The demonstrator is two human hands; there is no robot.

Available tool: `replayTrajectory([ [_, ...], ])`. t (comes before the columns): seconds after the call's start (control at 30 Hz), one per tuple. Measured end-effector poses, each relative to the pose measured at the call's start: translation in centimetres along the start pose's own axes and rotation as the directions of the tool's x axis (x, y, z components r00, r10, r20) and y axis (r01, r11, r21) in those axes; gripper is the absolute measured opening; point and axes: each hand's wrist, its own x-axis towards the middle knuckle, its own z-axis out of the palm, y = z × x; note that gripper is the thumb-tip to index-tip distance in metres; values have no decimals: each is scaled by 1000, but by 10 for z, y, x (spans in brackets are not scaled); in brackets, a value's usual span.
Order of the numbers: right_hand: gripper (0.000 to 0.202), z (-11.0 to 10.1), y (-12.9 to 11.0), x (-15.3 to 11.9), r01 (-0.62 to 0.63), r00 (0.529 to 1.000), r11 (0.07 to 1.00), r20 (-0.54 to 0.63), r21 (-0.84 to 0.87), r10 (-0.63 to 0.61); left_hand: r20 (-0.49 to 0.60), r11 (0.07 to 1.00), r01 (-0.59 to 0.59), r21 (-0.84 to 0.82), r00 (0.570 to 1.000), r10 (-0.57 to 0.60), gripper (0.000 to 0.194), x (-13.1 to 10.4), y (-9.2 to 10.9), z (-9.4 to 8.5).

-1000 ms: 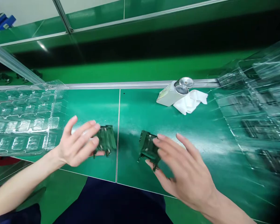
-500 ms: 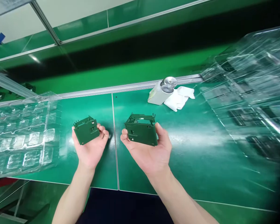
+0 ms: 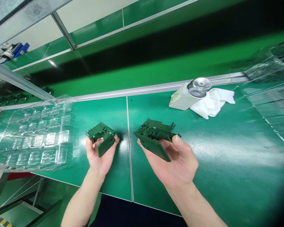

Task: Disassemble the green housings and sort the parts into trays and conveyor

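Note:
My left hand (image 3: 101, 160) grips a small dark green plastic housing (image 3: 106, 145) between thumb and fingers, above the green table. Its open, hollow side tilts up toward me, with prongs along one edge. In my right hand (image 3: 177, 165) is a larger dark green plastic housing (image 3: 153, 145), gripped at its sides. Ribs and moulded details show inside it, and clips stick out at its right end. The two housings are held apart, side by side. Parts of the fingers are hidden behind them.
A clear plastic tray (image 3: 41, 138) with moulded pockets lies at the left. Clear trays (image 3: 274, 91) stand at the right. Toward the back sit a white dispenser bottle with metal discs (image 3: 184, 97) and crumpled white paper (image 3: 211, 102). A metal rail (image 3: 113, 93) runs along the table's back edge.
Both housings have been tilted, so their insides now show instead of their flat outer faces. The view has swung left, bringing more of the left tray and less of the right trays into sight.

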Motion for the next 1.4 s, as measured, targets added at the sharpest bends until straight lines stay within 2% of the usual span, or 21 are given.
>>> replayTrajectory([
  [0.03, 28, -8, -1, -2, 97, 995, 984, 42, -147, -92, 73, 976, -143, 166, 988, 133, 51, 3, -2, -10],
  [0.07, 33, -16, -3, -4, 206, 978, 933, 95, -294, -186, 177, 897, -294, 329, 953, 247, 53, 7, -4, -21],
  [0.1, 39, -24, -4, -6, 313, 950, 847, 155, -430, -272, 302, 774, -423, 470, 902, 310, 56, 12, -6, -31],
  [0.13, 44, -32, -5, -9, 406, 914, 732, 218, -548, -343, 417, 637, -509, 579, 856, 305, 59, 16, -9, -41],
  [0.17, 48, -38, -5, -11, 474, 877, 599, 288, -645, -384, 500, 516, -552, 655, 829, 251, 61, 20, -11, -51],
  [0.2, 52, -45, -4, -13, 512, 853, 466, 362, -721, -377, 545, 429, -562, 708, 820, 175, 60, 22, -14, -58],
  [0.23, 54, -50, -2, -15, 534, 838, 341, 428, -774, -339, 554, 380, -545, 747, 827, 98, 58, 24, -16, -64],
  [0.3, 53, -59, 2, -16, 545, 830, 130, 511, -828, -226, 514, 363, -475, 801, 858, -12, 57, 23, -18, -71],
  [0.33, 52, -63, 5, -16, 539, 835, 58, 524, -841, -168, 494, 372, -445, 814, 868, -43, 58, 21, -18, -73],
  [0.4, 51, -71, 10, -14, 514, 854, -13, 513, -858, -89, 482, 402, -410, 819, 871, -93, 66, 16, -15, -72],
  [0.47, 52, -76, 16, -11, 494, 867, -27, 494, -869, -64, 497, 472, -388, 791, 858, -128, 74, 12, -13, -69],
  [0.53, 52, -78, 21, -9, 497, 862, -34, 498, -867, -95, 507, 577, -356, 735, 853, -120, 71, 11, -13, -63],
  [0.63, 52, -77, 26, -7, 519, 841, -55, 521, -853, -146, 441, 697, -287, 657, 897, -45, 47, 15, -19, -53],
  [0.77, 53, -74, 29, -7, 538, 828, -63, 541, -840, -148, 319, 767, -207, 607, 948, 3, 18, 18, -29, -40],
  [0.9, 53, -75, 30, -7, 548, 820, -54, 549, -835, -162, 275, 781, -198, 593, 961, 35, 13, 16, -34, -33],
  [1.13, 51, -75, 30, -6, 533, 832, -39, 531, -845, -159, 249, 742, -220, 633, 966, 74, 15, 12, -34, -34],
  [1.3, 51, -75, 29, -5, 548, 821, -22, 543, -836, -173, 275, 727, -231, 646, 960, 61, 14, 13, -34, -37],
  [1.4, 51, -74, 27, -8, 534, 832, -14, 528, -846, -168, 311, 708, -246, 661, 949, 39, 18, 13, -25, -36],
])
